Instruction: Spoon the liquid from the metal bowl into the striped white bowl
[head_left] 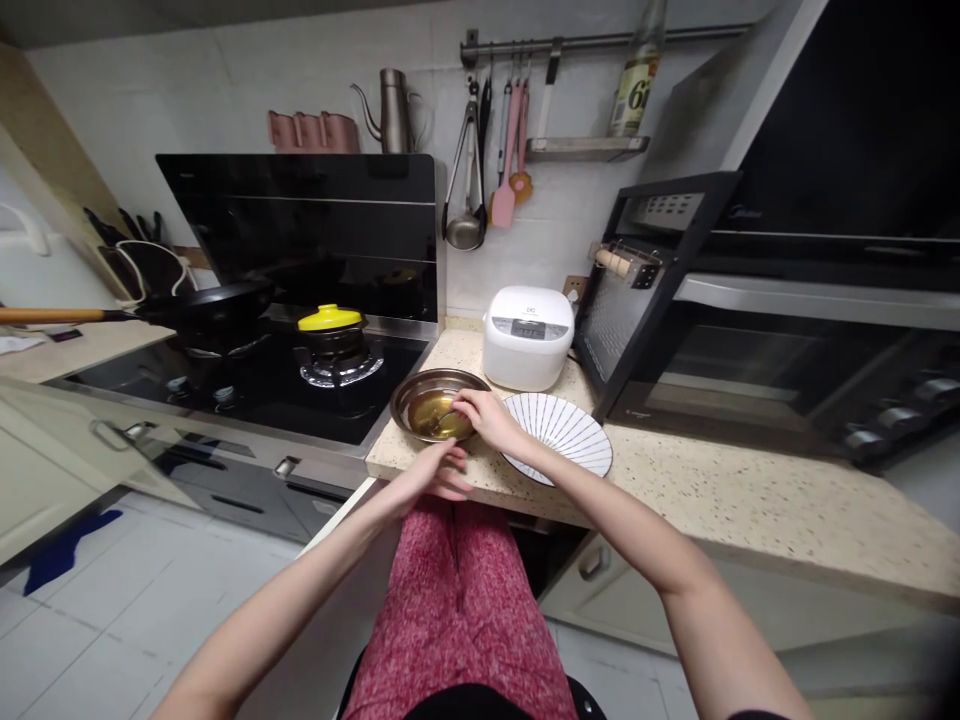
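A metal bowl (401,412) holding yellow liquid (431,408) sits near the counter's front edge. My right hand (487,415) is closed over the bowl's right side, pinching a thin metal utensil (445,414) that slants into the liquid. Its lower end is under the surface, so I cannot tell its exact kind. At the front of the bowl, my left hand (436,472) is open with fingers apart, close to the rim; whether it touches the rim I cannot tell. Just right of the bowl lies a striped white plate (562,440), partly behind my right wrist.
A white rice cooker (527,340) stands behind the plate. To the left, the gas stove (322,410) carries a small pot with a yellow lid (330,318) and a wok (217,305) with a wooden handle. An oven (780,370) flanks the counter (720,490) on the right.
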